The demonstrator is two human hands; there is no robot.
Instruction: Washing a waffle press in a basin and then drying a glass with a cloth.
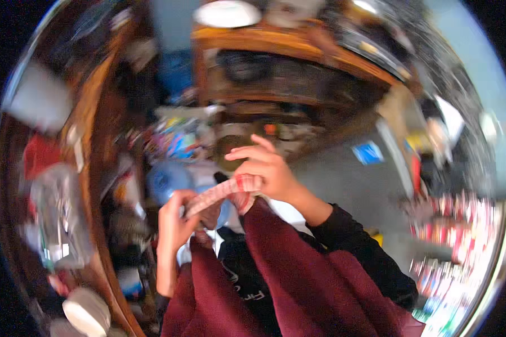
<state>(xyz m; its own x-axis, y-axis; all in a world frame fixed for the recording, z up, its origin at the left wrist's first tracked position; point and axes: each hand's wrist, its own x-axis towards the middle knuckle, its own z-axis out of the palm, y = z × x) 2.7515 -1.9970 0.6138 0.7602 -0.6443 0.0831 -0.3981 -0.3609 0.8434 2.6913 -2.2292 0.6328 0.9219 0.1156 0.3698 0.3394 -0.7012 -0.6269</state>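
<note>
A cream-and-pink patterned fabric band (213, 197) with red marks stretches between my two hands. My left hand (175, 225) grips its lower left end between thumb and fingers. At the upper right end, my right hand (272, 175) pinches the band, its other fingers raised and spread. Maroon cloth (274, 257) hangs down over my front, and one length of it reaches up to the band near my right hand. Whether the two are joined, I cannot tell through the blur. Black clothing with white lettering (253, 295) shows between the maroon lengths.
Beyond my left hand stands a round blue container (168, 181). A wooden counter edge (88, 168) runs along the left, holding a clear plastic bag (61, 210). Ahead is a wooden shelf unit (274, 40). A blue packet (367, 152) lies on the grey floor (337, 168). Colourful packaged goods (455, 236) fill the right.
</note>
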